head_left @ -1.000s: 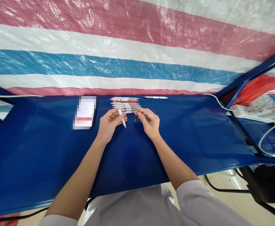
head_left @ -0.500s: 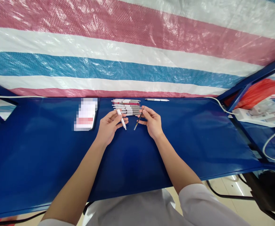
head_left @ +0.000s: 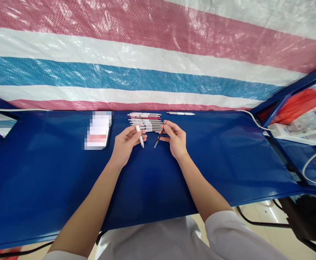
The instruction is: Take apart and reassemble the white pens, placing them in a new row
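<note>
Between the thumb and fingers of my left hand [head_left: 124, 147] is a white pen barrel [head_left: 140, 137], tilted with its narrow end toward me. My right hand [head_left: 177, 141] pinches a thin dark pen refill [head_left: 158, 140] with a pale lower end, slanting down to the left. The two held parts are apart from each other. Just beyond my fingertips lies a row of several pens [head_left: 147, 121], mostly white and grey with one red; my fingers hide part of the nearest ones. A single white and grey pen [head_left: 180, 113] lies apart from them, to the right.
A phone [head_left: 98, 130] with a blurred screen lies left of the pens on the blue table [head_left: 52, 173]. Striped plastic sheeting [head_left: 147, 54] hangs behind. On the right are a blue frame post, a red plastic bag [head_left: 300, 104] and a white cable [head_left: 251, 117].
My left hand has turned the white barrel slightly more upright. The refill is still in my right hand, which has barely moved. The whole view has shifted slightly.
</note>
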The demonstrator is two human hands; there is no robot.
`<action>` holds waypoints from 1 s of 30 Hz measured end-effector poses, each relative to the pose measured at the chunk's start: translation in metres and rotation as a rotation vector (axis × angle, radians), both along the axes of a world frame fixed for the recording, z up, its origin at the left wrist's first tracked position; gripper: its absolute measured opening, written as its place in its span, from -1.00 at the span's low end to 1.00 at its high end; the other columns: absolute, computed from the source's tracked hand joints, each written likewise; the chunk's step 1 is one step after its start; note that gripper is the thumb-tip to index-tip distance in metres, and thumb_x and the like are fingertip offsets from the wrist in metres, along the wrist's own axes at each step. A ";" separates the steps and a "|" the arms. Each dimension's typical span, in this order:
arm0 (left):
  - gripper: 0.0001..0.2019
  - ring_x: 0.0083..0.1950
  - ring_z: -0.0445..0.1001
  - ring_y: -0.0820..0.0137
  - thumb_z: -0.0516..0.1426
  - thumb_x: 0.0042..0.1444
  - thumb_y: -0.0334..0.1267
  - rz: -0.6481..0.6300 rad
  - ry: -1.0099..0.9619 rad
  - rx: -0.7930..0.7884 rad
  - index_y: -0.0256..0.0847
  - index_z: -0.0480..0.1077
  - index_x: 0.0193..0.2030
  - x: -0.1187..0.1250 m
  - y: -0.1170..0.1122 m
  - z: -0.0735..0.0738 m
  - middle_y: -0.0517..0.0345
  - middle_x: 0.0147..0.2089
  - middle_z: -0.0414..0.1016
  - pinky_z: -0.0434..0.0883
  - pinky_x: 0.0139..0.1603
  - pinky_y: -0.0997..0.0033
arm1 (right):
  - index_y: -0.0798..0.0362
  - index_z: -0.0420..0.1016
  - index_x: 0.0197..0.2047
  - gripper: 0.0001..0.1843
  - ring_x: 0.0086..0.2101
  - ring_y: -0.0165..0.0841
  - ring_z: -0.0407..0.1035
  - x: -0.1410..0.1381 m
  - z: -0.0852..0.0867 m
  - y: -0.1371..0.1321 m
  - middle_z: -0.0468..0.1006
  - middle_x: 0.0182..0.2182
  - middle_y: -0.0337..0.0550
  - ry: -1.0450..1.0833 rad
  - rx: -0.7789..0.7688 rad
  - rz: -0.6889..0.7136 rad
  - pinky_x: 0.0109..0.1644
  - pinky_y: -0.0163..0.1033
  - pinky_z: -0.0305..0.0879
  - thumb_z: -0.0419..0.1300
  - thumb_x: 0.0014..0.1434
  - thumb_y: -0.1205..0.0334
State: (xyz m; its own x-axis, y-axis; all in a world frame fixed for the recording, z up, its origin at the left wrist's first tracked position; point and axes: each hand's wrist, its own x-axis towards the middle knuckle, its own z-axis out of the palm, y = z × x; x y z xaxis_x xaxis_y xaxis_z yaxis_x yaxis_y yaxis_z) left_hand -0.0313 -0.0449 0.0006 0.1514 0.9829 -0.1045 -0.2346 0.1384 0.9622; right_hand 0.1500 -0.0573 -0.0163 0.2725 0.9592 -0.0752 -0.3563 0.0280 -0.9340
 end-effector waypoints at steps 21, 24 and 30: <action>-0.64 -0.06 0.60 0.20 0.27 0.10 -0.09 -0.034 0.368 0.291 -0.18 0.52 0.00 -0.005 -0.007 -0.001 0.04 -0.11 0.63 0.51 0.03 0.23 | -0.01 0.56 -0.15 -0.67 -0.36 -0.42 0.52 -0.011 0.014 -0.007 0.62 -0.31 -0.25 -0.021 0.120 -0.069 -0.36 -0.30 0.58 0.36 0.03 0.03; -0.66 -0.06 0.60 0.21 0.25 0.11 -0.10 -0.070 0.399 0.341 -0.18 0.53 -0.01 -0.004 -0.009 -0.001 0.05 -0.11 0.63 0.49 0.08 0.23 | 0.00 0.55 -0.18 -0.69 -0.37 -0.42 0.51 -0.013 0.026 -0.002 0.61 -0.32 -0.25 0.023 0.123 -0.174 -0.40 -0.32 0.55 0.37 0.00 0.07; -0.59 -0.19 0.60 0.23 0.28 0.06 -0.05 -0.147 0.341 0.198 -0.23 0.53 -0.01 -0.004 -0.010 0.004 0.01 -0.15 0.63 0.54 -0.10 0.25 | -0.01 0.52 -0.17 -0.67 -0.33 -0.39 0.53 -0.016 0.044 0.011 0.61 -0.24 -0.20 0.054 0.170 -0.262 -0.43 -0.34 0.52 0.36 -0.01 0.08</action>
